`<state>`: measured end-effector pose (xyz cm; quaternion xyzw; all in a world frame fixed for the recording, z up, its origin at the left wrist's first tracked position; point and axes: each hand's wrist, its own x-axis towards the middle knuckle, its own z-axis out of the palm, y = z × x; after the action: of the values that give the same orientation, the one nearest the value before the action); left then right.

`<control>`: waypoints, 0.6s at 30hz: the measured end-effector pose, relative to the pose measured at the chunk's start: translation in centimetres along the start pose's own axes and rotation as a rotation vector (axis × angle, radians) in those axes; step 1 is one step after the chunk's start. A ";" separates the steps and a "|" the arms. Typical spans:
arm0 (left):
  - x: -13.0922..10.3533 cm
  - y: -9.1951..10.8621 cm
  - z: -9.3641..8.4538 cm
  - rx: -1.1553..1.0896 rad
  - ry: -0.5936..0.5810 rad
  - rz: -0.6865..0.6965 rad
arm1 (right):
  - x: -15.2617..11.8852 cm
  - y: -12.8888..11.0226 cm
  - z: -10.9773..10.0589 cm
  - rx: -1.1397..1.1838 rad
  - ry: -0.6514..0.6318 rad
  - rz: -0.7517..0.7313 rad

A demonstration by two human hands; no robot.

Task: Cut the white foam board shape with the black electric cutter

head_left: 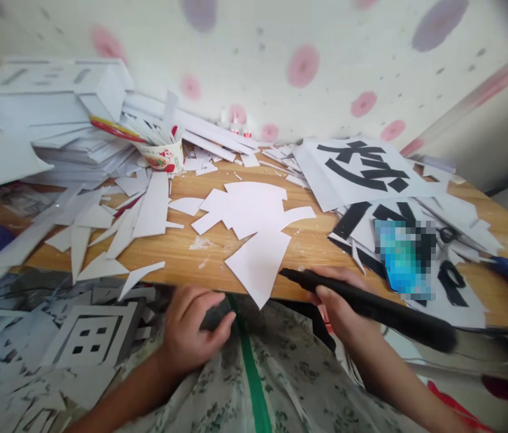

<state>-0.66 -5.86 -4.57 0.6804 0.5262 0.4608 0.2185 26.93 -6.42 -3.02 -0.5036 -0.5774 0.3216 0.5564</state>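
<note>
**Black tip poised beside overhanging white card**

Clock centred on the kite-shaped white card (pixel 258 267); twelve is pointing at the spotted wall (pixel 249 54). Card is lying at the near edge of the bench (pixel 181 258), its lower corner jutting past the wood. A notched white cut-out (pixel 254 207) is lying at twelve, meeting the card; cannot tell whether they are overlapping or joined.

Right hand (pixel 346 319), at four, is grasping a black pen-shaped tool (pixel 380 305), thumb and fingers closing round its front part. Tip is pointing toward ten, just beside the card's right edge; contact cannot be told. Left hand (pixel 197 322), between seven and eight, is curling round a dark object (pixel 212 314), partly hidden, kind unclear.

Risks, as judged:
- Jutting corner is lacking support; a bump from either hand could be bending the card or tipping it off.
- A loose right grip could be letting the tip stray across the white face and spoil it.
- Phone (pixel 398 258) is lying at three on layered scraps; the tool's long rear end, swinging wide, could be knocking it.
- White offcuts (pixel 149 207) are crowding toward ten; a sweeping left forearm could be scattering them.
</note>
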 end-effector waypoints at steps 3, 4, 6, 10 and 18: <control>-0.9 1.2 1.7 -0.379 -0.380 -0.432 | 3.2 0.0 4.0 0.218 -0.039 0.049; -1.0 1.5 2.5 -0.442 -0.461 -0.484 | 4.2 -0.2 5.2 0.291 -0.042 0.068; -0.8 1.9 4.1 -0.549 -0.531 -0.585 | 5.7 -0.6 6.9 0.408 -0.044 0.114; -0.5 2.3 5.4 -0.695 -0.537 -0.706 | 7.1 -1.5 8.6 0.502 -0.086 0.202; -1.5 2.4 3.0 -0.833 -0.680 -0.774 | 6.7 -1.6 9.8 0.450 -0.173 0.268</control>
<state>3.11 -7.50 -4.76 0.4084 0.4121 0.2735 0.7672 17.97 1.24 -1.16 -0.4100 -0.4648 0.5544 0.5555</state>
